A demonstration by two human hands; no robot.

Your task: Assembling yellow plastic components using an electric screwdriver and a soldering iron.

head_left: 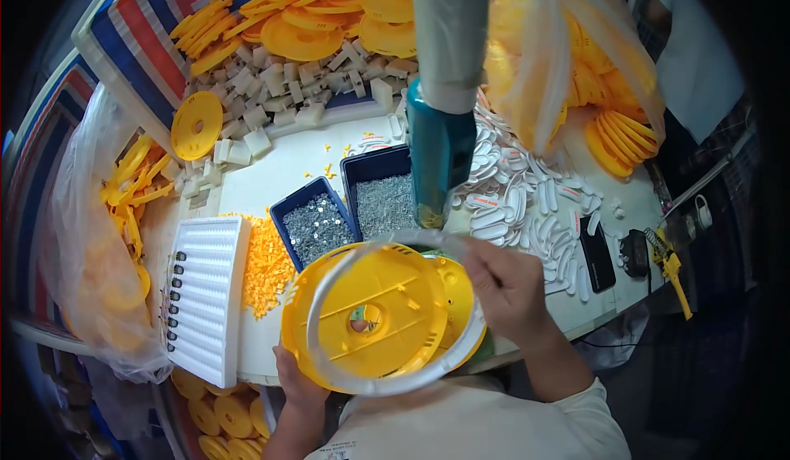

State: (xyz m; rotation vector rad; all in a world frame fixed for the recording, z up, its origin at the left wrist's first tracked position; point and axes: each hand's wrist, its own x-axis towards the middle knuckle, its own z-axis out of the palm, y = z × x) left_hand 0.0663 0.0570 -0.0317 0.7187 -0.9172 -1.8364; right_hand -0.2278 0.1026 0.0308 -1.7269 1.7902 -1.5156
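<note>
Left hand (298,382): gripped under near rim of yellow disc (370,316), fingers curled beneath, thumb not visible; disc kept roughly level above table (284,160) edge, presumably as a steady seat for the ring. Right hand (506,287): fingers pressed together, pinching clear plastic ring (393,384) at its right side, ring lying around disc rim, apparently being fitted. Second yellow disc (461,295) partly hidden beneath, between both hands.

Beyond right hand: hanging teal power screwdriver (440,155), tip just above disc, within easy reach. Ahead of left hand: two blue trays (317,225) of small metal screws, close for quick picking. Left of left hand: white ribbed rack (206,295), pile of small yellow parts (267,267). Right of right hand: white oval pieces (527,197), black phone (597,254).
</note>
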